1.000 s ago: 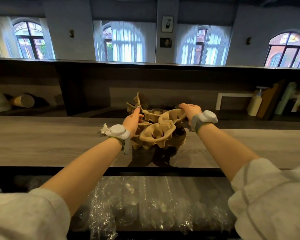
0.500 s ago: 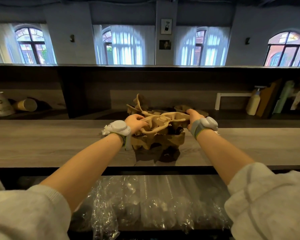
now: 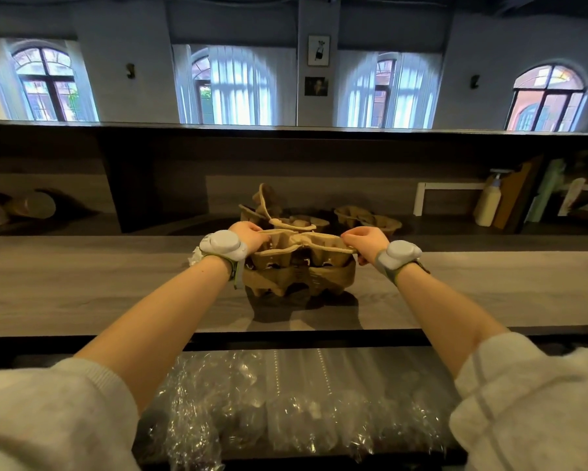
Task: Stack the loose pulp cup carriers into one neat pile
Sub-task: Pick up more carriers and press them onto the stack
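A brown pulp cup carrier (image 3: 302, 254) lies level on top of a second carrier (image 3: 299, 280), the two forming a small pile on the wooden counter (image 3: 82, 287). My left hand (image 3: 250, 234) grips the top carrier's left edge and my right hand (image 3: 367, 239) grips its right edge. Behind the pile, loose carriers lie on a lower ledge: one tilted upright (image 3: 263, 205), one flat behind the pile (image 3: 301, 223) and one to the right (image 3: 367, 217).
A pump bottle (image 3: 487, 207), boards and a white rack (image 3: 448, 190) stand at the back right. Paper cups (image 3: 31, 207) lie at the back left. Plastic-wrapped sleeves (image 3: 285, 402) fill the shelf below the counter's front edge. A crumpled white scrap (image 3: 194, 259) lies by my left wrist.
The top carrier was tilted towards me a second ago; both hands have levelled it and lowered it onto the carrier beneath. The camera has tipped slightly.
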`<state>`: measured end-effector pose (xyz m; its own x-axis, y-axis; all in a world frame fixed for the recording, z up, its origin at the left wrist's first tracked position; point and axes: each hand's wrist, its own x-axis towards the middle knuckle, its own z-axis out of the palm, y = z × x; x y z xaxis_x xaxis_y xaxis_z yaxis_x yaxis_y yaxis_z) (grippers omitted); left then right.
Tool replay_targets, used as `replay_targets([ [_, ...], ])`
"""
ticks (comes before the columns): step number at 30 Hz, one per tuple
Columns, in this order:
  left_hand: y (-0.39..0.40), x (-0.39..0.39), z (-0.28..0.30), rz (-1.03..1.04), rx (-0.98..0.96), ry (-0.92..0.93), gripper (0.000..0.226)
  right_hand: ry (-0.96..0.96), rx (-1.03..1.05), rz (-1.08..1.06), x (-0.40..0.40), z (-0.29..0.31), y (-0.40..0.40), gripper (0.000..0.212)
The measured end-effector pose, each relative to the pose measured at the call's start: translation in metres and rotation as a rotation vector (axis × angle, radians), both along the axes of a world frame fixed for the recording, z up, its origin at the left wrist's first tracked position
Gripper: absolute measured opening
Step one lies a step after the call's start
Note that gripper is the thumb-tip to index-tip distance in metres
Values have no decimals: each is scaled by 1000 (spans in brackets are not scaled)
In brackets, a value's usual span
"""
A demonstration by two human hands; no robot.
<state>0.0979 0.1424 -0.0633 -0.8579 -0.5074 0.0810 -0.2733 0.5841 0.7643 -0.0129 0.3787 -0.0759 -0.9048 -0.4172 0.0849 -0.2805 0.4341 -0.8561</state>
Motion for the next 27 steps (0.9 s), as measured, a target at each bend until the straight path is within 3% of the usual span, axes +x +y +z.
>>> replay_targets([
  [3,-1,0,3,-8,-98,-25,21,31,5,10,-2,-5,-2,17],
  [5,-1,0,1,-9,-278,-42,21,53,13,21,-2,-9,-1,24],
  [9,-4,-3,-23,-10,-461,-82,38,80,6,39,-4,-20,-3,23],
  [12,-7,-4,-35,-40,-216,-49,42,-34,-131,24,-5,-32,-6,22],
  [16,-7,-8,-25,-71,-208,-139,40,-325,-407,-135,-4,-46,-18,31],
  [22,-12,-39,6,13,-214,-282,68,-142,-506,-185,-2,-61,-20,40],
  [27,1,-82,15,74,-12,-292,72,-200,-482,-157,-9,-60,-17,29],
])
